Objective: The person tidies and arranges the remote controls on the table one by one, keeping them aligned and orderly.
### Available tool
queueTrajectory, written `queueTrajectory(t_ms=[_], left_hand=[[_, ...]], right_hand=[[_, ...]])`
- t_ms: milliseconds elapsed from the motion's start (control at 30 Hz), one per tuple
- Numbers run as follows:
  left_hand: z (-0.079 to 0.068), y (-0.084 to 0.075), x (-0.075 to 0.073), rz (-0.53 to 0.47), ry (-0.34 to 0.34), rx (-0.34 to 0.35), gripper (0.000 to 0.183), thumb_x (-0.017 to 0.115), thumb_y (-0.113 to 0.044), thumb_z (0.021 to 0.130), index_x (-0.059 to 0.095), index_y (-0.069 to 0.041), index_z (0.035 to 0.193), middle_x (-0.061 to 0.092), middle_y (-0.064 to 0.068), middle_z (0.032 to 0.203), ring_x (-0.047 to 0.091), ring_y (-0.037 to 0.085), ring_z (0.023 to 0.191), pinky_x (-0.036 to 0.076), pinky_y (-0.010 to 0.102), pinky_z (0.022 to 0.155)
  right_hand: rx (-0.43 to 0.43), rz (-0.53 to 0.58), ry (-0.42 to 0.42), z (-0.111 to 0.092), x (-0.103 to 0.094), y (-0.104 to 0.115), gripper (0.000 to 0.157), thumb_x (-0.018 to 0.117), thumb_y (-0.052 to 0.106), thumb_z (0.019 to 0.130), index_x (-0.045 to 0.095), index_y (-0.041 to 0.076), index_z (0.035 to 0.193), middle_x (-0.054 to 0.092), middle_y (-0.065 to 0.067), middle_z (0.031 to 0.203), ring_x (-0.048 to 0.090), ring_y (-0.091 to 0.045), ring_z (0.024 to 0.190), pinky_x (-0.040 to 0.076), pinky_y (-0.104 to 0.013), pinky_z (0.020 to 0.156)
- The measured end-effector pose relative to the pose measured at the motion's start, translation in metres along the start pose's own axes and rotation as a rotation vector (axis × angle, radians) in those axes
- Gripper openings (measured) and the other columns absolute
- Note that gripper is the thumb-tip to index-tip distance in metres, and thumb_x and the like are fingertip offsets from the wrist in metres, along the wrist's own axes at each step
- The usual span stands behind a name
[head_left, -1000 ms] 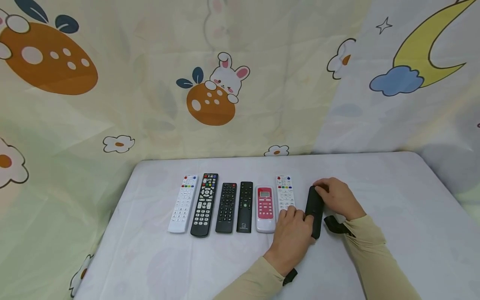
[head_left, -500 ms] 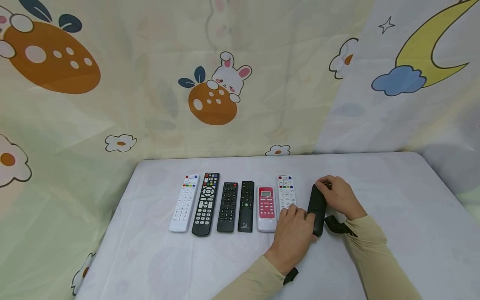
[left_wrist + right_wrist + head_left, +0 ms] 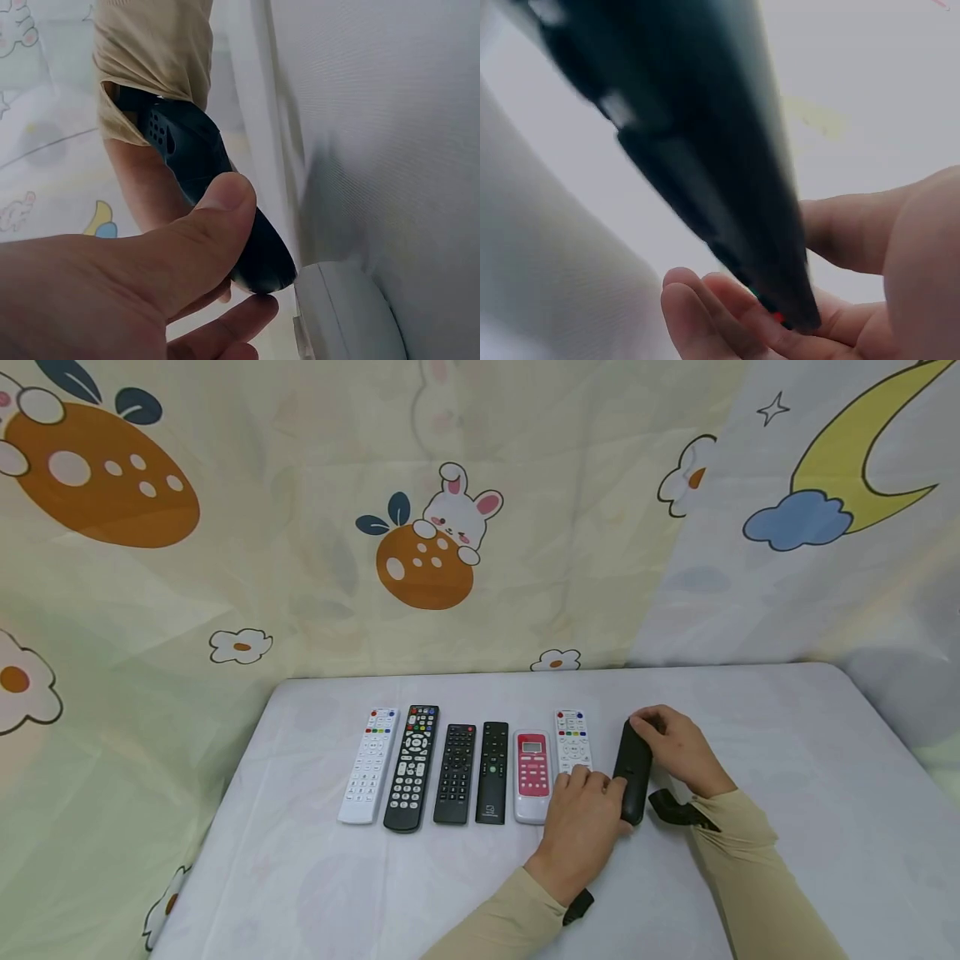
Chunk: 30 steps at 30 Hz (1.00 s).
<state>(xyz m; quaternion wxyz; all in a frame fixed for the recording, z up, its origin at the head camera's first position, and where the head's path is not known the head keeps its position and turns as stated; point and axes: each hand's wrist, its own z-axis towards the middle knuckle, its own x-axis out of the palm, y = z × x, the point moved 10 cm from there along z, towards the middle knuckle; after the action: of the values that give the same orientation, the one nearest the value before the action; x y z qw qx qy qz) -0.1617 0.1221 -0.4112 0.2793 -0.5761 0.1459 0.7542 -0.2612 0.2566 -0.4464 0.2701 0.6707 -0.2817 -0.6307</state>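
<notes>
A black remote control [image 3: 634, 768] is held between both hands, its plain back facing the head camera. Its lower end is pinched by my left hand [image 3: 579, 831], and my right hand [image 3: 678, 750] grips the upper end with thumb and fingers. In the left wrist view the left thumb [image 3: 225, 199] lies across the black remote, with fingers beneath it. From the right wrist, the remote's underside shows button edges and a red spot near the fingertips. Just left of the left hand lies a white remote [image 3: 573, 739] with colored buttons, its lower part hidden by that hand.
Further left, a row holds a white and pink remote [image 3: 533, 768], a slim black remote [image 3: 491, 777], a small black one [image 3: 454, 777], a large black one [image 3: 411, 768] and a white one [image 3: 367, 768]. A white-covered table [image 3: 300, 893] meets a patterned cloth backdrop [image 3: 315, 577].
Both hands have shifted slightly toward the table's far edge, carrying the black remote with them. The grip looks the same, and the row of remotes stays put.
</notes>
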Motion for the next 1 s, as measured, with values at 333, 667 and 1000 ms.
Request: queueTrajectory(t_ms=[333, 667, 1000], left_hand=[[0.000, 0.002, -0.004, -0.077, -0.008, -0.027, 0.053, 0.070, -0.049, 0.075, 0.063, -0.016, 0.116, 0.063, -0.003, 0.099, 0.046, 0.013, 0.088, 0.032, 0.024, 0.067], [0.001, 0.011, -0.005, -0.119, 0.000, -0.050, 0.053, 0.070, -0.048, 0.076, 0.062, -0.015, 0.118, 0.064, -0.003, 0.100, 0.047, 0.013, 0.091, 0.032, 0.023, 0.066], [0.002, 0.010, -0.004, -0.195, 0.018, -0.042, 0.050, 0.069, -0.043, 0.079, 0.061, -0.012, 0.118, 0.065, -0.004, 0.098, 0.045, 0.010, 0.084, 0.031, 0.021, 0.063]], right_hand=[[0.007, 0.122, 0.024, -0.002, 0.000, 0.004, 0.052, 0.044, 0.044, 0.095, 0.049, 0.002, 0.125, 0.051, -0.020, 0.123, 0.049, -0.032, 0.105, 0.039, -0.039, 0.082], [-0.073, 0.447, 0.121, -0.003, 0.006, 0.013, 0.041, 0.025, 0.023, 0.103, 0.040, -0.004, 0.129, 0.047, -0.018, 0.132, 0.051, -0.025, 0.118, 0.042, -0.023, 0.093], [-0.134, 0.570, 0.102, -0.004, 0.001, 0.019, 0.043, 0.026, 0.022, 0.103, 0.040, -0.007, 0.132, 0.044, -0.027, 0.131, 0.053, -0.029, 0.115, 0.045, -0.019, 0.087]])
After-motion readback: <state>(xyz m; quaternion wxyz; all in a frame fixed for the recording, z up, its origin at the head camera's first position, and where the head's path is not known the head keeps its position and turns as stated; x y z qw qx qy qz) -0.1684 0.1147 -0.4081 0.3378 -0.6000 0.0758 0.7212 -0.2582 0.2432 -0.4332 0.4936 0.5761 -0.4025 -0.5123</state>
